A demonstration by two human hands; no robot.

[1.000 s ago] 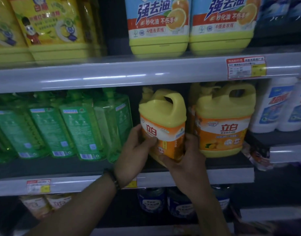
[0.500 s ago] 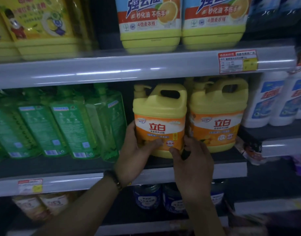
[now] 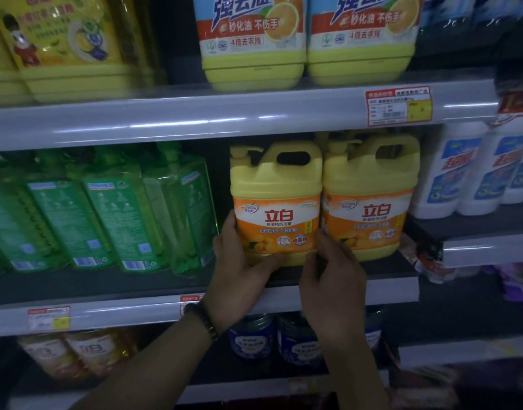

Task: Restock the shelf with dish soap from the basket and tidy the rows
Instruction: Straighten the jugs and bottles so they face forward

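Note:
A yellow dish soap jug (image 3: 276, 199) with an orange label stands upright on the middle shelf (image 3: 154, 312), label facing me. My left hand (image 3: 239, 270) grips its lower left side, thumb across the bottom front. My right hand (image 3: 332, 279) grips its lower right corner. A second, identical jug (image 3: 371, 193) stands touching it on the right. The basket is out of view.
Green soap bottles (image 3: 112, 214) fill the shelf to the left, with a small gap before the held jug. White bottles (image 3: 473, 170) stand on a lower ledge to the right. Large yellow jugs (image 3: 254, 37) sit on the shelf above; blue jars (image 3: 254, 335) below.
The jug was turned from angled to label-forward and set upright against its neighbour. Both hands slid down to its lower corners.

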